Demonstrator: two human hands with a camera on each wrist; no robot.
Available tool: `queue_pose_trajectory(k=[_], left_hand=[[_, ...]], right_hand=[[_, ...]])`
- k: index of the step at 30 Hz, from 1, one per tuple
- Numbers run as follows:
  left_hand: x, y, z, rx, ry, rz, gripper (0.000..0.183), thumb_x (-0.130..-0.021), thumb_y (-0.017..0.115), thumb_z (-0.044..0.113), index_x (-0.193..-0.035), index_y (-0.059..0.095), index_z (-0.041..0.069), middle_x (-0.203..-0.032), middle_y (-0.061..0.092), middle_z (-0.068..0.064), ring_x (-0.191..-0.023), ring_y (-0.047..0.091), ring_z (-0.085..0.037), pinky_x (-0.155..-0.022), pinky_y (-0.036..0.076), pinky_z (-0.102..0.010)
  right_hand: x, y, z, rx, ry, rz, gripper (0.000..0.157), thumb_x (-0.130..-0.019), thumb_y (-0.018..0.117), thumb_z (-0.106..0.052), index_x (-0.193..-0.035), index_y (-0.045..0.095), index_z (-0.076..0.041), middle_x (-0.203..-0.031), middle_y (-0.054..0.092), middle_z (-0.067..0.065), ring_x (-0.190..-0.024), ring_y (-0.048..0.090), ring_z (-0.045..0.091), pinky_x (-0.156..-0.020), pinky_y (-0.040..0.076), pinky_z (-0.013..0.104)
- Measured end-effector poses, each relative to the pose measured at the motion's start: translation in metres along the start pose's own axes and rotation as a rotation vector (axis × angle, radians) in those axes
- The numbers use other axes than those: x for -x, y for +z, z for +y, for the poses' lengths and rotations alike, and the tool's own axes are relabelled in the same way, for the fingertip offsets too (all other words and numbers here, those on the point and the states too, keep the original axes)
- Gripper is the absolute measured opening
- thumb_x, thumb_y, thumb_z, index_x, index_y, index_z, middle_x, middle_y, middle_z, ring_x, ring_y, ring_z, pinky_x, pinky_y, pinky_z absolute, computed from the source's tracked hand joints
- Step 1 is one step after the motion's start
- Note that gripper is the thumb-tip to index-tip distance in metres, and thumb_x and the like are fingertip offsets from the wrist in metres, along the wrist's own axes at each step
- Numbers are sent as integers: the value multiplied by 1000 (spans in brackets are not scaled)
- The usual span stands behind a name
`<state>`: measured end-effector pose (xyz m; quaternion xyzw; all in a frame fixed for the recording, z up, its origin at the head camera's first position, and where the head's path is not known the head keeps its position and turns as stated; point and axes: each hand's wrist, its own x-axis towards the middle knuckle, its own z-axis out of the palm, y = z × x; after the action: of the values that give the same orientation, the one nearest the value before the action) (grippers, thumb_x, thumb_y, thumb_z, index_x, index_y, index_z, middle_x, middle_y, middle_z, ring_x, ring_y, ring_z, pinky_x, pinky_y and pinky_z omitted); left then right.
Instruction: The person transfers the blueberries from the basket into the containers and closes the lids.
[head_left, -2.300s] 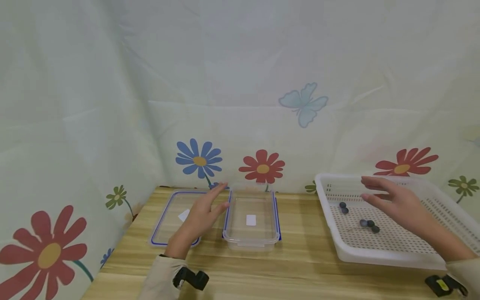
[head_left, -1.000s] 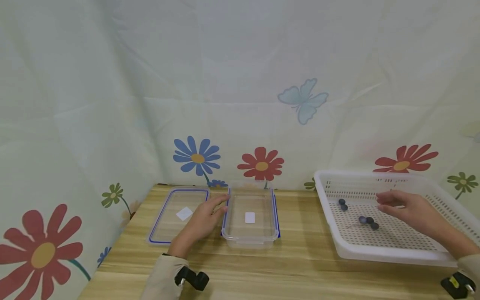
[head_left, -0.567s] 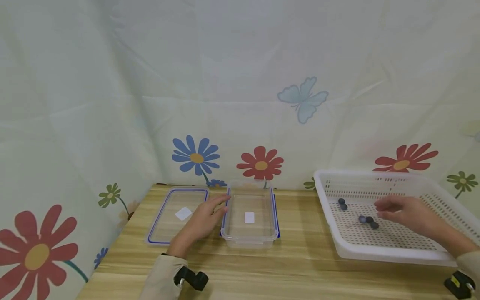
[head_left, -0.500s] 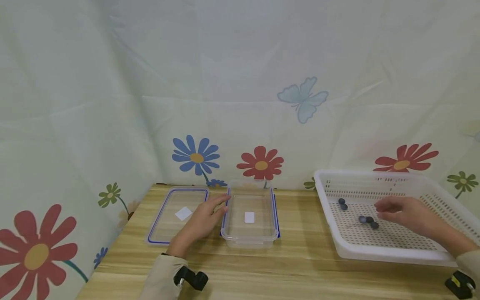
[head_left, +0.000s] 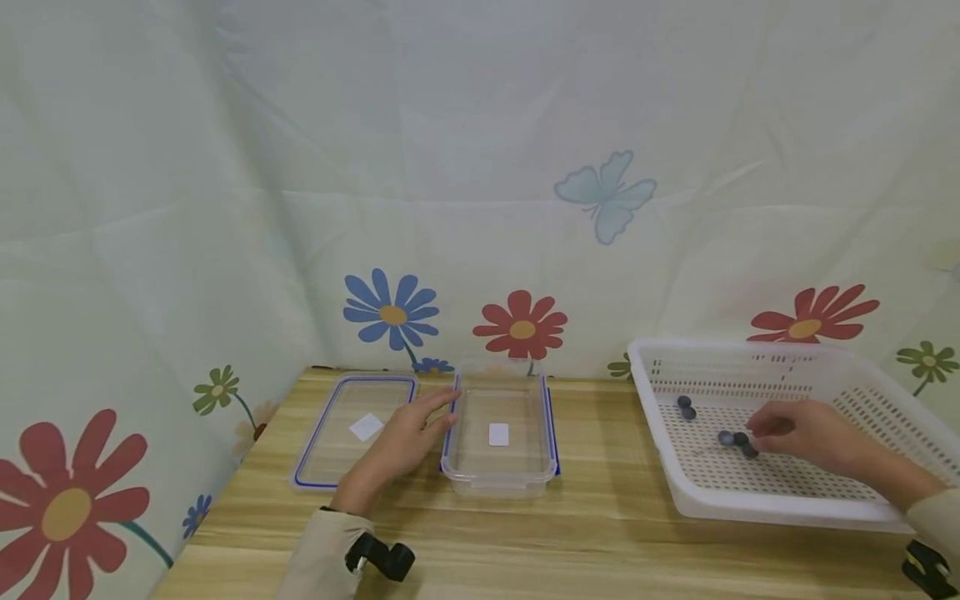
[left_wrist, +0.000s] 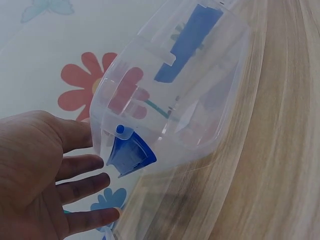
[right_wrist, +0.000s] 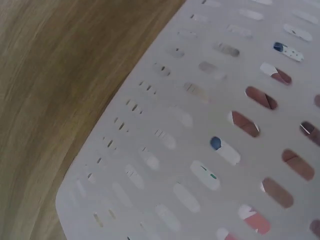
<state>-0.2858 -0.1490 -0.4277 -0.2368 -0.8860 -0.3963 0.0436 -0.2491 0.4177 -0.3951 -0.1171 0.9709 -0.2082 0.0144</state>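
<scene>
In the head view a clear plastic food box (head_left: 501, 479) with blue seal strips stands uncovered at the middle of the table. My left hand (head_left: 405, 437) rests beside it, fingertips against its left wall. In the left wrist view the fingers are loosely spread by a blue clip (left_wrist: 132, 152). Several blueberries (head_left: 725, 438) lie in a white perforated basket (head_left: 750, 505) on the right. My right hand (head_left: 813, 437) reaches into the basket, thumb and forefinger bent with a gap between them, tips right at the nearest berry (head_left: 750, 451). The right wrist view shows mostly the basket's slotted wall (right_wrist: 165, 135).
Left of the box a clear lid (head_left: 318, 467) with a blue gasket lies flat on the wooden table (head_left: 570, 550), partly behind my left hand. A flowered curtain (head_left: 465, 167) hangs behind and at the left. The basket's raised rim surrounds my right hand.
My left hand has come down from above the lid to the box's left side. My right hand has lowered into the basket, its fingers drawing together beside the berries, which stay in place.
</scene>
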Motion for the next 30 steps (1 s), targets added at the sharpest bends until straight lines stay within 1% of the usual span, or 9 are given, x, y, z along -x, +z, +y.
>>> queue_pose_trajectory(k=[6,11,15,18,21,26,28,30], left_hand=[[0,0,-1,-6,6,3,44,-110,61,15,-150,57,-3,-157,49,-26,-149,39,-46,-123,30,-61],[0,0,-2,-6,1,7,44,-109,61,15,-150,57,-2,-157,48,-26,-148,39,-47,-123,30,-61],[1,1,-2,-3,-11,10,44,-109,61,15,-151,57,-1,-158,48,-25,-149,39,-46,-123,30,-61],[1,1,-2,1,-15,14,44,-109,61,15,-151,57,-1,-158,48,-24,-149,39,-45,-123,31,-61],[1,1,-2,12,-16,17,44,-109,61,14,-151,57,-1,-158,48,-24,-149,40,-44,-121,36,-60],[0,2,-1,38,-12,28,44,-108,62,11,-149,58,-3,-157,50,-24,-147,43,-43,-119,39,-59],[-1,3,0,58,-14,37,43,-108,63,10,-148,59,-4,-155,52,-25,-144,48,-43,-117,42,-57],[-1,4,1,83,-30,53,41,-106,65,8,-146,61,-3,-152,55,-24,-138,55,-42,-113,47,-56]], right_hand=[[-2,3,-1,3,4,-31,21,-90,85,-14,-108,78,-6,-99,73,-1,-90,65,20,-73,56,24],[-3,3,-3,-6,24,-66,21,-91,85,-13,-109,78,-6,-100,73,0,-91,64,21,-74,56,26],[-4,4,-3,-3,28,-76,20,-91,84,-13,-108,78,-6,-100,74,0,-91,64,21,-75,56,27],[-4,5,-2,9,25,-78,17,-90,84,-11,-106,78,-7,-98,73,-1,-89,63,21,-75,57,30],[-5,6,-2,23,19,-79,15,-90,84,-11,-103,78,-9,-97,73,-1,-88,63,20,-76,59,35],[-5,7,-1,35,16,-80,15,-89,84,-11,-102,77,-9,-95,72,-2,-88,64,20,-78,60,42],[-4,7,0,34,17,-83,15,-89,84,-11,-102,77,-9,-95,72,-2,-88,65,19,-78,60,42],[-4,7,0,29,19,-87,15,-89,84,-11,-101,77,-8,-95,72,-2,-88,64,20,-78,60,41]])
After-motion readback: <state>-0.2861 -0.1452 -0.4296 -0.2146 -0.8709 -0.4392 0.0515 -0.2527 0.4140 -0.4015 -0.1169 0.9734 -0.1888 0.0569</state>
